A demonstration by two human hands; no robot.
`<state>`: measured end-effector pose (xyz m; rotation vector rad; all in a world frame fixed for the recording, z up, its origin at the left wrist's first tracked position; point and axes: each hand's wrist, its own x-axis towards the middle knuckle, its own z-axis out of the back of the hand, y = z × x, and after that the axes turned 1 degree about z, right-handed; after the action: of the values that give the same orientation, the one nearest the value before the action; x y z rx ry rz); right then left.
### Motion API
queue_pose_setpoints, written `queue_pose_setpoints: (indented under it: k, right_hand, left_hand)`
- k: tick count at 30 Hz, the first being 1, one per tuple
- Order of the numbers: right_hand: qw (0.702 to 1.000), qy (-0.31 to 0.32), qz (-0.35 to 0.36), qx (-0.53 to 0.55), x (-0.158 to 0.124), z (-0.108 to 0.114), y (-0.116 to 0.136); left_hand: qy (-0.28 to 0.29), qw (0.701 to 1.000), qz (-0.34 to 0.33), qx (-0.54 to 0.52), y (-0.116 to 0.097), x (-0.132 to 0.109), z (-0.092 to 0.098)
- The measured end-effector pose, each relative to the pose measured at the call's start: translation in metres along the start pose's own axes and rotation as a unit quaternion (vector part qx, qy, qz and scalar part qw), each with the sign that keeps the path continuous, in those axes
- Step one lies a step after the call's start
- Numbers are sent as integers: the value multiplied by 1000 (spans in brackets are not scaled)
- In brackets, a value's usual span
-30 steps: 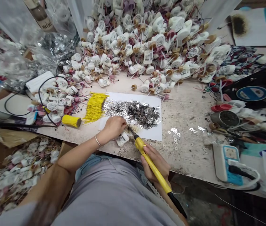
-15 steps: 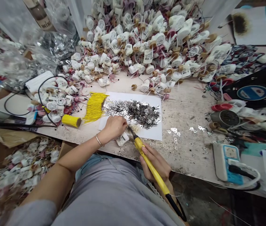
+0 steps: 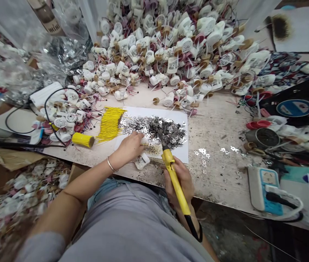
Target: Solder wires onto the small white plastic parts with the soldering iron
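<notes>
My right hand (image 3: 180, 180) is closed round a yellow-handled soldering iron (image 3: 173, 174), its tip pointing up into a heap of small silver metal pieces (image 3: 157, 129) on a white sheet (image 3: 180, 153). My left hand (image 3: 129, 145) rests on the sheet's near left part, fingers pinched on something small I cannot make out. A small white plastic part (image 3: 142, 160) lies just below that hand. A bundle of thin yellow wires (image 3: 110, 123) lies left of the sheet.
A big pile of white plastic parts with coils (image 3: 176, 47) fills the back of the worn table (image 3: 220, 145). More parts and a black cable (image 3: 47, 105) lie at left. A blue-white power strip (image 3: 266, 189) sits at right, beside a round tin (image 3: 262, 137).
The soldering iron swung from beside my left hand's fingers to the right and up, its tip now in the metal heap. My right hand moved forward onto the table edge.
</notes>
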<state>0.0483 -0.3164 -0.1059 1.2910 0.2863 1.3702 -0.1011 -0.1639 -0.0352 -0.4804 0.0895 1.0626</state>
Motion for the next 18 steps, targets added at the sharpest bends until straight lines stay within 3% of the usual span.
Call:
queue_pose_setpoints:
  k: [3,5,8,10,12,15,18]
  right_hand:
    - [999,-26,32,-11,19,-13,4]
    - [997,-44,57,-5,32,-23,7]
    - [999,-37,29,8,45,-34,13]
    - [999,-38,4,24,48,-36,17]
    - [999,-25,33,23,48,-35,20]
    - [992,51,112,-10,45,-35,20]
    - [990,74,120,-28,45,-38,16]
  left_hand:
    - [28,999,-4,-21,-3,-10,8]
    - [31,996,-44,-75,-7,-17,9]
    - [-49,972,-100,-209,-12,-24,6]
    - [-130,943,-95,-293,-10,-26,1]
    - [-188,922,-71,-332,-4,-26,-1]
    - [-247,920,-71,-295,9,-28,1]
    - [-286,930,-116,-199,28,-37,7]
